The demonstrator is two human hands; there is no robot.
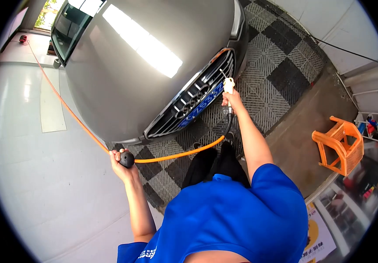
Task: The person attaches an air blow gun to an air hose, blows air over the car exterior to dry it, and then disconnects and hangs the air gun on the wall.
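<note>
My right hand point(231, 99) grips a pale air gun point(228, 85) by its handle, with the thin nozzle in front of the grille point(193, 96) of a grey car point(123, 74). From the gun's lower end an orange hose point(175, 155) curves across to my left hand point(123, 163). The fingers of that hand are closed around the hose beside a black ball point(126, 160). Beyond my left hand, the hose runs up along the car's side toward a red fitting point(23, 39) on the wall.
An orange plastic stool point(340, 146) stands at the right. Behind it is a white rack point(370, 125) with small items. Black and grey floor tiles point(281, 79) lie around the car's front. A black cable point(351, 51) hangs along the right wall.
</note>
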